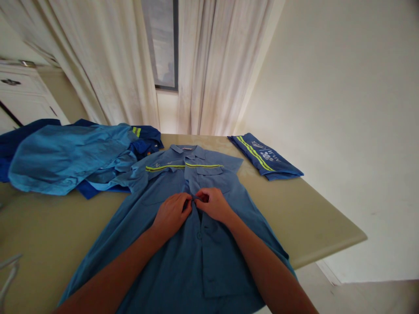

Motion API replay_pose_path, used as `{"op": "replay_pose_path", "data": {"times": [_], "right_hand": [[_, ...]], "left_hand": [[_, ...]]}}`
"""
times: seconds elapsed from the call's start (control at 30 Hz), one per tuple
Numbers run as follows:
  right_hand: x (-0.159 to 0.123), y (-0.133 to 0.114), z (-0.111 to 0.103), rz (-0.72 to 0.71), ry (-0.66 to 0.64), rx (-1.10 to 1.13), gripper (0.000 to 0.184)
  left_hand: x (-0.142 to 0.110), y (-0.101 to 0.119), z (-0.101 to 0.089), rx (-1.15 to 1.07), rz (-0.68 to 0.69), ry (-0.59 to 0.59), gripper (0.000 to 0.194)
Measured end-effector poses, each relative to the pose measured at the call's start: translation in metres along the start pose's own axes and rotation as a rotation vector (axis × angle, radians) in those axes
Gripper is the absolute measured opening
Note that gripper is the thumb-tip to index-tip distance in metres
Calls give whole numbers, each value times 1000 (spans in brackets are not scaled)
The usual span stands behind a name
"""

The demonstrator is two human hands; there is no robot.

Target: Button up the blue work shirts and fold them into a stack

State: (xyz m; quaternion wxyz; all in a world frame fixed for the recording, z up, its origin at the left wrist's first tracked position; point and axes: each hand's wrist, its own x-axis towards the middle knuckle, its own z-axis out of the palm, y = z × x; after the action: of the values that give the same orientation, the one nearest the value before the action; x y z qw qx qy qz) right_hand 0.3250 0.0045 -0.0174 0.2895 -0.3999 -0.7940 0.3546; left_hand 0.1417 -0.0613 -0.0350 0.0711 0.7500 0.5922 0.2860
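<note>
A blue short-sleeved work shirt (229, 261) with a yellow-green stripe across the chest lies front up before me, its collar at the far end. My left hand (172, 213) pinches one edge of the front opening at mid-length. Right beside it, my right hand (214, 204) pinches the other edge, and the fingertips of both hands nearly meet. Whatever button sits between the fingers is hidden. Below the hands the front hangs apart, with a button (199, 235) on the left side and buttonholes on the right flap.
The shirt lies on a beige table (314, 218). At the left is a heap of blue garments (72, 152). A folded navy garment (266, 157) with yellow stripes lies at the back right. White hangers (9, 274) show at the lower left. Curtains and a wall stand beyond.
</note>
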Motion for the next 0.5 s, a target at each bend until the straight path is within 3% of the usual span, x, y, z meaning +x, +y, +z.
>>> {"op": "replay_pose_path", "data": {"times": [0.17, 0.4, 0.5], "right_hand": [[-3, -6, 3, -47, 71, -82, 13], [-3, -6, 6, -22, 26, -64, 5], [-2, -5, 4, -17, 4, 4, 15]], "left_hand": [[-1, 5, -3, 32, 53, -1, 13], [-3, 3, 0, -28, -57, 22, 10], [-2, 2, 0, -48, -88, 25, 10]]}}
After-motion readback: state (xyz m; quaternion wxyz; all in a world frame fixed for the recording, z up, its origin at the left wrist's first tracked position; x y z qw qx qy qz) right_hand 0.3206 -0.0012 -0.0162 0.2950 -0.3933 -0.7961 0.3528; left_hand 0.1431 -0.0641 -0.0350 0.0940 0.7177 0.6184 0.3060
